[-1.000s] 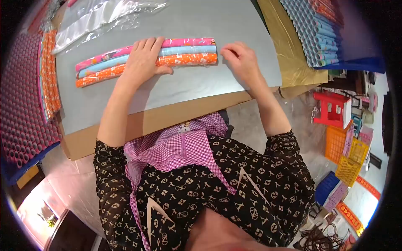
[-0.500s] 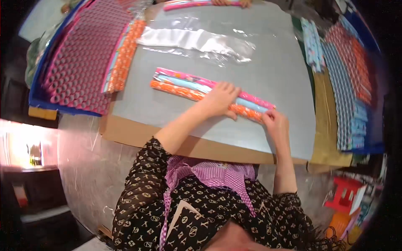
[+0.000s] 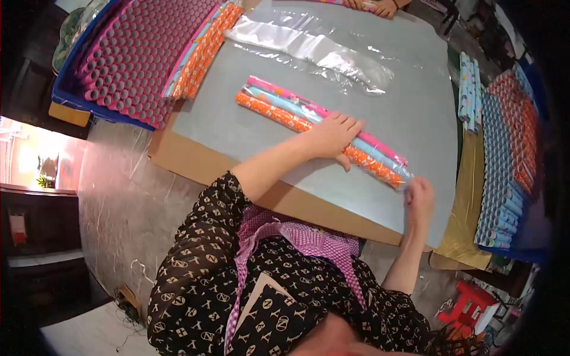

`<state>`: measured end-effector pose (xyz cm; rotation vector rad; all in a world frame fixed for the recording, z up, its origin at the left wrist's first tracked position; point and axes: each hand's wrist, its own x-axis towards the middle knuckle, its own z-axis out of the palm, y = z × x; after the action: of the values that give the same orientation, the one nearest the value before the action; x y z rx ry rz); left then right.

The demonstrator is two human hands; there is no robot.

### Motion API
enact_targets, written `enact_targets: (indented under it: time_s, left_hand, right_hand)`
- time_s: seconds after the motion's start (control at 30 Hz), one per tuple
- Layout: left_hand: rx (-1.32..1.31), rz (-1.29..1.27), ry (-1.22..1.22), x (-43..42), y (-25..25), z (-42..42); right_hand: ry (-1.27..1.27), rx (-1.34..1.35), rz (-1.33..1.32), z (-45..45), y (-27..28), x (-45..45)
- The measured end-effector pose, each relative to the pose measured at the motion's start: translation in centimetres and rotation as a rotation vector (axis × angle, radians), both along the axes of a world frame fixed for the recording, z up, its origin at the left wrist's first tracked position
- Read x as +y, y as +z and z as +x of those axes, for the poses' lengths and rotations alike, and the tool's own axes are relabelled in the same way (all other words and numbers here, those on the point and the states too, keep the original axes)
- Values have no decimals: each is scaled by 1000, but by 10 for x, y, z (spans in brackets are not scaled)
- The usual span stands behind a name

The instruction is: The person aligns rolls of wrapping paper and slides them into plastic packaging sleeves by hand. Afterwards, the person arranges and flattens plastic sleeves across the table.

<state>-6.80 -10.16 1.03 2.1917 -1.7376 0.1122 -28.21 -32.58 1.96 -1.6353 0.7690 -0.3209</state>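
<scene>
Three patterned paper rolls, pink, light blue and orange, lie side by side as a bundle in a clear plastic sleeve, slanting across the table. My left hand rests across the bundle's middle, fingers over the far side and thumb by the near edge, gripping it. At the bundle's right end, my right hand has its fingers closed in a pinch on the end of the clear plastic sleeve; the fingertips are slightly blurred.
Flat clear plastic sleeves lie beyond the bundle on the grey tabletop. A blue crate of pink rolls stands left, with bundled rolls beside it. More rolls fill a crate right. Another person's hands hold rolls opposite.
My right hand has moved off the rolls' right end, outward and toward me, drawing at the plastic. My left hand stays on the bundle. The view has shifted and turned somewhat.
</scene>
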Motion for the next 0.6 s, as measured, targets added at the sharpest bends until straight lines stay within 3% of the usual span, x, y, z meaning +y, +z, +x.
enact_targets:
  time_s: [0.13,0.3,0.4,0.53,0.6]
  left_hand:
    - [15,16,31,-2,-8,7]
    - [34,-3,7,-5,-4,3]
    - [3,-1,32,-5,-5,2]
    - [2,36,51,-9,-6,0]
    - [-29,12,50,-4,-3,0]
  right_hand:
    - [-141,-165,231,-37,-14,-51]
    - [-208,-140,153,-46,4,-46]
    - [-188,-171,257,-42,0,-48]
    - [-151,-278,487,-45,-4,-51]
    - [6,-373,837,-44,-13,-54]
